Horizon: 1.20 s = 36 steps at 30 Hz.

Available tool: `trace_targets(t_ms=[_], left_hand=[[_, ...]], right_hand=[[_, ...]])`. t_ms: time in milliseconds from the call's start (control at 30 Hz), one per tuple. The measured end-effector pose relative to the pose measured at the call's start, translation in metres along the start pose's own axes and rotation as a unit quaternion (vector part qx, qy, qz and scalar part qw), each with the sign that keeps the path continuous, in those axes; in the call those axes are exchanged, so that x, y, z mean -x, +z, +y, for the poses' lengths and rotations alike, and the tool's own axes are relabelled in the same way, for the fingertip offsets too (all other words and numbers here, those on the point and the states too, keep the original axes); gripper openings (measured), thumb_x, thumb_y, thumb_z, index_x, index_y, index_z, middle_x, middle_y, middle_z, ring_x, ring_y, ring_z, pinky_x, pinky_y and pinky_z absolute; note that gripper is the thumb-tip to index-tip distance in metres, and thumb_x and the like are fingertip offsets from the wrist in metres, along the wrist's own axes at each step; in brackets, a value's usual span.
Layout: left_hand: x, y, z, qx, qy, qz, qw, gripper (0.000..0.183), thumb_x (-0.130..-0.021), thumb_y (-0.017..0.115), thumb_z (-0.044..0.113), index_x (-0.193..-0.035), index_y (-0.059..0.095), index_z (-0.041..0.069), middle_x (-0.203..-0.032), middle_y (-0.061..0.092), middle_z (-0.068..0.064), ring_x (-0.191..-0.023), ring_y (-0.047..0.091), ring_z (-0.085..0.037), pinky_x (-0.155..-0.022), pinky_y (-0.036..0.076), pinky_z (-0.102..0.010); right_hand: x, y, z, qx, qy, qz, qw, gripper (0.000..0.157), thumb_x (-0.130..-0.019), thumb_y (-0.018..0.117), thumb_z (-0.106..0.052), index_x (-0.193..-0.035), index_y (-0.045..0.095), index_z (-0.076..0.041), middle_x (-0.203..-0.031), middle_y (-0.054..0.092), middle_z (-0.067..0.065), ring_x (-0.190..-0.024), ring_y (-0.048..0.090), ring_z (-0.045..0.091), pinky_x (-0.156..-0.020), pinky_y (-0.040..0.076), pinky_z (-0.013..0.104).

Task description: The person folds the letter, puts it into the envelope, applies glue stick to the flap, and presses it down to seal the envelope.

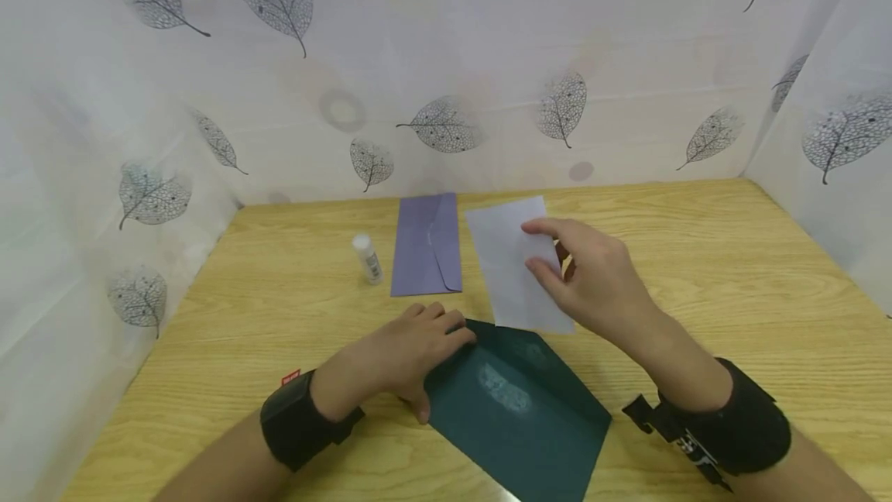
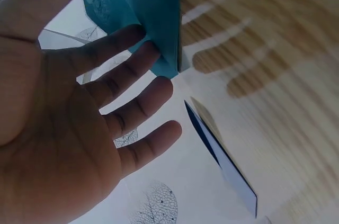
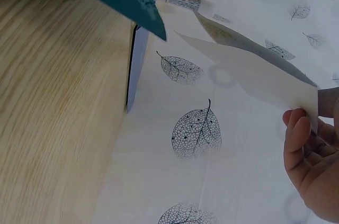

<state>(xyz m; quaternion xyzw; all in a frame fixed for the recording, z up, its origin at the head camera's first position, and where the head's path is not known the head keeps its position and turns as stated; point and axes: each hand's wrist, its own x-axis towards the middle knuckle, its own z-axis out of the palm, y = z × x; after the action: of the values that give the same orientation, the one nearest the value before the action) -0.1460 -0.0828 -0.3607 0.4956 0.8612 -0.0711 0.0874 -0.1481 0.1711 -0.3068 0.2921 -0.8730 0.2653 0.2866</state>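
My right hand (image 1: 599, 277) pinches a white sheet of paper (image 1: 512, 277) by its right edge, between thumb and fingers. In the right wrist view the paper (image 3: 254, 70) is raised and bends, with two surfaces showing. A dark green envelope (image 1: 516, 424) with its flap opened out lies in front of me; a whitish smeared patch shows on it. My left hand (image 1: 411, 347) is at the envelope's left corner, thumb on the near side and fingers at the far edge. In the left wrist view those fingers (image 2: 137, 105) are spread and nearly straight.
A purple envelope (image 1: 425, 246) lies at the back of the wooden table (image 1: 732, 293). Left of it stands a white glue stick (image 1: 368, 258) with its cap on. A white curtain with leaf prints (image 1: 481, 45) closes off the back and sides.
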Motion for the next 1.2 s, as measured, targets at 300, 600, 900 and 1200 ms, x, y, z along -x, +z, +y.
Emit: trace_targets(t_ms=[300, 600, 900, 1200], left_hand=[[-0.0007, -0.0002, -0.0025, -0.001, -0.01, -0.002, 0.9999, 0.088, -0.039, 0.076, 0.071, -0.107, 0.045, 0.025, -0.099, 0.043, 0.004, -0.091, 0.037, -0.014, -0.082, 0.036, -0.034], [-0.0012, -0.003, -0.0037, -0.01, -0.021, 0.086, 0.996, 0.079, -0.04, 0.078, 0.067, -0.095, 0.045, 0.02, -0.095, 0.042, 0.004, -0.092, 0.038, -0.017, -0.081, 0.035, -0.038], [-0.0033, -0.0073, -0.0047, -0.022, -0.033, 0.161, 0.9861, 0.075, -0.048, 0.078, 0.063, -0.096, 0.044, 0.018, -0.102, 0.043, 0.0, -0.089, 0.034, -0.018, -0.078, 0.032, -0.036], [-0.0039, -0.0078, -0.0053, -0.038, -0.039, 0.214, 0.9753, 0.062, -0.062, 0.077, 0.055, -0.099, 0.047, 0.016, -0.102, 0.044, -0.002, -0.092, 0.037, -0.021, -0.081, 0.033, -0.039]], right_hand=[[-0.0003, 0.0002, -0.0002, -0.005, -0.02, 0.015, 1.0, 0.041, -0.075, 0.072, -0.01, -0.114, 0.06, -0.01, -0.082, 0.058, 0.001, -0.06, 0.048, 0.007, -0.049, 0.047, 0.025], [-0.0017, -0.0005, -0.0028, -0.031, -0.027, 0.022, 0.999, 0.044, -0.073, 0.073, -0.004, -0.114, 0.059, -0.012, -0.088, 0.061, 0.001, -0.063, 0.048, 0.005, -0.052, 0.049, 0.023], [-0.0011, -0.0001, -0.0025, -0.025, -0.027, 0.006, 0.999, 0.046, -0.074, 0.07, 0.0, -0.116, 0.057, -0.012, -0.103, 0.063, 0.004, -0.072, 0.051, 0.008, -0.056, 0.051, 0.025], [0.0011, -0.0004, -0.0018, -0.014, -0.053, -0.061, 0.997, 0.053, -0.079, 0.061, 0.005, -0.127, 0.049, -0.012, -0.116, 0.059, 0.006, -0.086, 0.056, 0.014, -0.065, 0.051, 0.035]])
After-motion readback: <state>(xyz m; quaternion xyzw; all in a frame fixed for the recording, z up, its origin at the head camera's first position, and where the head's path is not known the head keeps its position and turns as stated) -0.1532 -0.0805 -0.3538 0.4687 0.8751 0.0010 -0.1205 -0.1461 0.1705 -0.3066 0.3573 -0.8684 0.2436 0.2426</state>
